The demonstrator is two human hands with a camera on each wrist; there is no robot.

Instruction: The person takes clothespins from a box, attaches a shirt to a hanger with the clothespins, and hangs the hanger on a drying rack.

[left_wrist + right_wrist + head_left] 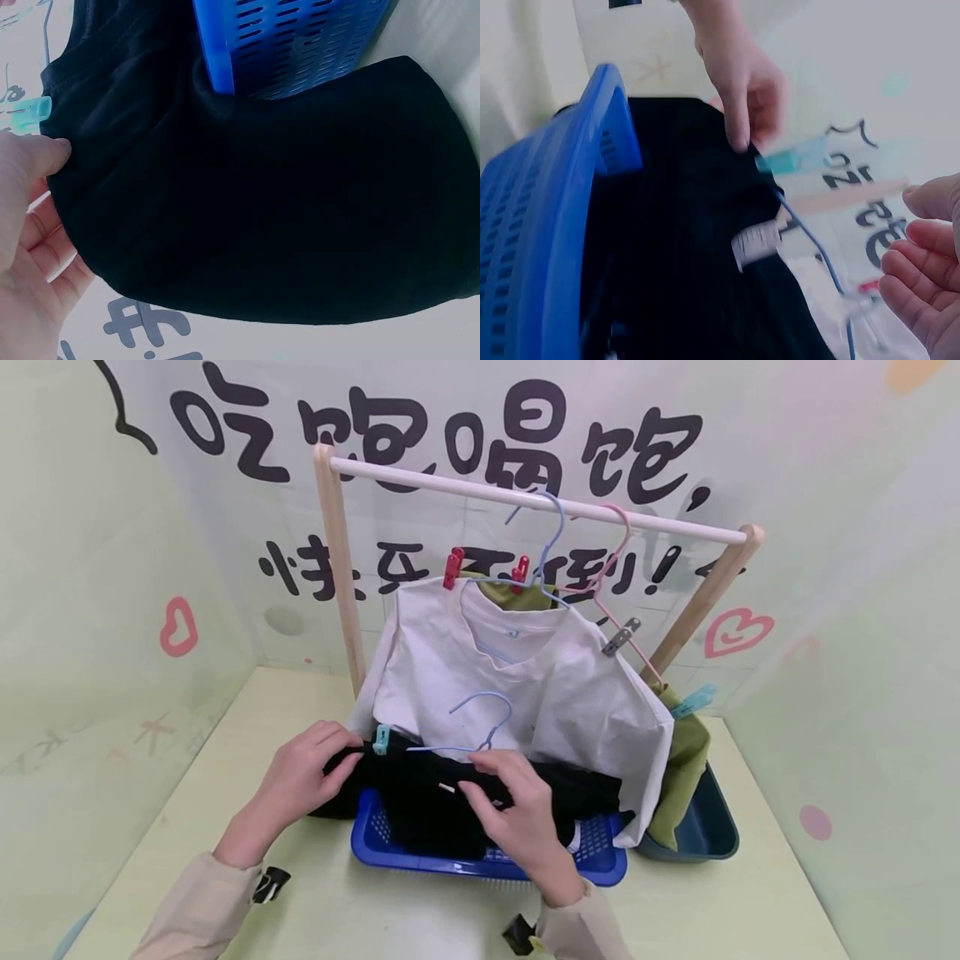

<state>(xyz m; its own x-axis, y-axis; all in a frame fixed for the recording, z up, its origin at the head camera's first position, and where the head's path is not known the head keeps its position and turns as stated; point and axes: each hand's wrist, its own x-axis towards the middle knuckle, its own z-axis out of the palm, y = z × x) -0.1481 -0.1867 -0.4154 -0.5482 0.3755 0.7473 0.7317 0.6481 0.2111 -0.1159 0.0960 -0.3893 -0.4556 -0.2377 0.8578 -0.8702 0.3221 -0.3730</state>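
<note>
A black garment [438, 810], apparently a shirt with a white neck label [756, 244], drapes over a blue basket [487, 862]. My left hand [303, 772] pinches its edge between thumb and fingers, beside a teal clothespin [381, 739]. That clothespin sits at one end of a blue wire hanger [491, 727], whose lower part goes inside the garment. Near the hanger's neck is my right hand [517, 806]; its thumb and fingers are apart, and the right wrist view shows nothing between them. The left wrist view shows the black sleeve [300, 210] hanging from my left hand.
Behind, a white shirt [480, 685] hangs from a rack's white rod [465, 487] on a blue hanger, with red clothespins [453, 568] and a grey one [622, 637]. An olive garment [684, 768] hangs behind it on a pink hanger, over a dark teal bin [712, 822].
</note>
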